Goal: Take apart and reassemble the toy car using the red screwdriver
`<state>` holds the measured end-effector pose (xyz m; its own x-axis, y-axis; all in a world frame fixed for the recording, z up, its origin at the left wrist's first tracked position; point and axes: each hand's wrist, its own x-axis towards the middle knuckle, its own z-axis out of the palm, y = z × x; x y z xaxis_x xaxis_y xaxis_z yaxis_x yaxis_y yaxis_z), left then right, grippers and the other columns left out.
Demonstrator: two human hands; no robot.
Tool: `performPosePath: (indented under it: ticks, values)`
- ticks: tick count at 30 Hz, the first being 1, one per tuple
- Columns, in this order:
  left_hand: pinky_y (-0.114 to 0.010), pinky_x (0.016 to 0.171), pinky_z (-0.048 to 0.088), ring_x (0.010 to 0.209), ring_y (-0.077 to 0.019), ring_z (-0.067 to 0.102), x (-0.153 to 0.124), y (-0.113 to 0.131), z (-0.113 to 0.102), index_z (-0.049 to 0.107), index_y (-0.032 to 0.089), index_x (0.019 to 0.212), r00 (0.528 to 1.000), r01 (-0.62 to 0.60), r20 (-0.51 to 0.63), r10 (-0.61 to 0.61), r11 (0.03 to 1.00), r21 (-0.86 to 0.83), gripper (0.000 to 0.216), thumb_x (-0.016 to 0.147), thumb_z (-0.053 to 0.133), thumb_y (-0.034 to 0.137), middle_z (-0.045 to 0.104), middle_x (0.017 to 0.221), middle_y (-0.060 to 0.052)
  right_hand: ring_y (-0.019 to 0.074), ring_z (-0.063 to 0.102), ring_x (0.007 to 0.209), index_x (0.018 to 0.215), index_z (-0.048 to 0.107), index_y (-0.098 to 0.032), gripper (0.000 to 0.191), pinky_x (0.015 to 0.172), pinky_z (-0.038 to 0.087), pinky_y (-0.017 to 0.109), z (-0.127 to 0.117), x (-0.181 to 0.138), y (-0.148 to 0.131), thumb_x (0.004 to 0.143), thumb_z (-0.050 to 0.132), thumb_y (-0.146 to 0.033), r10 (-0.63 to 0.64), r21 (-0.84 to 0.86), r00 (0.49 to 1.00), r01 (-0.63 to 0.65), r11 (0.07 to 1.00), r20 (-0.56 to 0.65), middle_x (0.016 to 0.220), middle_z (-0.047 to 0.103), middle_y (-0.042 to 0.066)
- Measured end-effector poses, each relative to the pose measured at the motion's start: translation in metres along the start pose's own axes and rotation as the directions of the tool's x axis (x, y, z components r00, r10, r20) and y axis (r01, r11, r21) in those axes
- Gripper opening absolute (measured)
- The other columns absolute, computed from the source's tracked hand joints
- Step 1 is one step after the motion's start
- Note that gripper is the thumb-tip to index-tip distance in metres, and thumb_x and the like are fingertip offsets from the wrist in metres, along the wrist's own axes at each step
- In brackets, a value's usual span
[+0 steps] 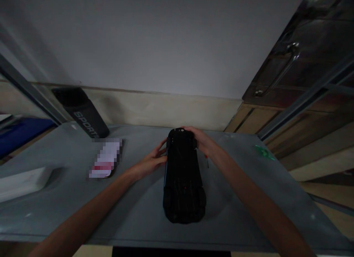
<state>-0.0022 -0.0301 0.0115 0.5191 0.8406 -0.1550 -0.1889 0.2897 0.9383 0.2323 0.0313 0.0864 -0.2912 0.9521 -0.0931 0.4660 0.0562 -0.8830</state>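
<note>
A black toy car [184, 168] lies upside down on the grey table, its underside and wheels facing up. My left hand [152, 159] rests against the car's left side, thumb and fingers touching its edge. My right hand [199, 139] grips the far right corner of the car, near a wheel, with some fingertips curled over the far end. Just below the right wrist lies a small screwdriver [207, 162] with a reddish handle, partly hidden by the wrist.
On the grey table [132, 209] stand a dark bottle [83, 113] at the back left, a blurred-out phone-like object [106, 159] and a white case [24, 183]. Green scraps [264, 152] lie at the right. Metal posts flank the table; a wall [155, 47] rises behind it.
</note>
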Motion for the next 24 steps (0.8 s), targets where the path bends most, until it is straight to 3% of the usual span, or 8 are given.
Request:
performPosePath:
  ticks: [4, 6, 9, 11, 14, 18, 22, 24]
  values:
    - [-0.049, 0.116, 0.046, 0.148, -0.0377, 0.051, 0.001, -0.001, 0.002, 0.028, 0.045, 0.168, 0.999, -0.02, 0.025, 0.02, 1.0, -0.011, 0.103, 0.083, 0.087, 0.037, 0.039, 0.172, -0.007, 0.0322, 0.048, 0.147, 0.14, 0.063, -0.02, 0.045, 0.126, 0.032, 0.053, 0.017, -0.024, -0.016, 0.097, 0.055, -0.03, -0.242, -0.32, 0.94, 0.158, 0.934, -0.24, 0.15, 0.059, 0.016]
    - [-0.05, 0.117, 0.045, 0.148, -0.0389, 0.05, 0.002, -0.004, -0.001, 0.032, 0.045, 0.167, 0.999, -0.042, 0.03, 0.042, 0.999, -0.021, 0.103, 0.081, 0.088, 0.037, 0.041, 0.171, -0.007, 0.0351, 0.041, 0.151, 0.145, 0.059, -0.018, 0.051, 0.128, 0.029, 0.057, 0.033, -0.046, -0.023, 0.098, 0.058, -0.036, -0.442, -0.498, 0.887, 0.323, 0.805, -0.138, 0.156, 0.053, 0.018]
    - [-0.047, 0.115, 0.046, 0.149, -0.0393, 0.048, 0.005, -0.011, -0.005, 0.037, 0.041, 0.165, 0.998, -0.058, -0.006, 0.058, 0.998, -0.002, 0.102, 0.078, 0.089, 0.035, 0.045, 0.168, -0.008, 0.0392, 0.029, 0.159, 0.156, 0.047, -0.015, 0.078, 0.129, 0.029, 0.061, 0.06, -0.079, -0.024, 0.089, 0.072, -0.045, -0.517, -0.542, 0.854, 0.459, 0.704, 0.052, 0.166, 0.042, 0.021]
    - [-0.048, 0.113, 0.048, 0.146, -0.0387, 0.05, 0.004, -0.013, -0.006, 0.037, 0.042, 0.165, 0.998, -0.058, -0.022, 0.058, 0.998, 0.014, 0.101, 0.078, 0.087, 0.031, 0.044, 0.169, -0.008, 0.0395, 0.021, 0.162, 0.164, 0.035, -0.02, 0.091, 0.129, 0.029, 0.065, 0.072, -0.094, -0.019, 0.084, 0.075, -0.037, -0.507, -0.529, 0.857, 0.471, 0.706, 0.087, 0.172, 0.034, 0.018]
    - [-0.05, 0.111, 0.051, 0.134, -0.0347, 0.06, 0.002, -0.012, -0.003, 0.032, 0.043, 0.167, 0.998, -0.064, -0.013, 0.064, 0.998, 0.008, 0.103, 0.08, 0.085, 0.027, 0.041, 0.17, -0.009, 0.042, 0.019, 0.163, 0.166, 0.03, -0.022, 0.096, 0.128, 0.03, 0.069, 0.074, -0.106, -0.015, 0.08, 0.074, -0.029, -0.483, -0.536, 0.875, 0.423, 0.73, 0.033, 0.174, 0.029, 0.018]
    - [-0.043, 0.109, 0.052, 0.129, -0.0289, 0.063, 0.001, -0.007, 0.002, 0.03, 0.043, 0.167, 0.997, -0.075, -0.028, 0.075, 0.997, -0.004, 0.104, 0.081, 0.086, 0.028, 0.044, 0.168, -0.009, 0.0438, 0.043, 0.149, 0.162, 0.04, -0.023, 0.087, 0.12, 0.04, 0.069, 0.057, -0.117, -0.029, 0.081, 0.072, -0.032, -0.456, -0.564, 0.888, 0.346, 0.75, -0.062, 0.156, 0.051, 0.02]
    - [-0.042, 0.109, 0.051, 0.138, -0.0325, 0.058, 0.003, -0.007, 0.003, 0.031, 0.042, 0.167, 0.998, -0.055, -0.027, 0.056, 0.998, 0.028, 0.1, 0.084, 0.085, 0.031, 0.052, 0.163, -0.008, 0.0386, 0.071, 0.104, 0.157, 0.049, -0.024, 0.074, 0.093, 0.058, 0.059, 0.021, -0.136, -0.043, 0.087, 0.066, -0.043, -0.275, -0.54, 0.954, 0.168, 0.825, -0.123, 0.114, 0.074, 0.016]
    - [-0.044, 0.112, 0.05, 0.143, -0.0346, 0.055, 0.004, -0.007, 0.002, 0.028, 0.043, 0.168, 0.999, -0.039, -0.03, 0.041, 0.999, 0.038, 0.101, 0.085, 0.084, 0.034, 0.052, 0.163, -0.008, 0.0305, 0.071, 0.074, 0.15, 0.057, -0.028, 0.059, 0.075, 0.059, 0.049, -0.003, -0.146, -0.041, 0.094, 0.058, -0.047, -0.135, -0.498, 0.986, 0.067, 0.864, -0.102, 0.084, 0.075, 0.007]
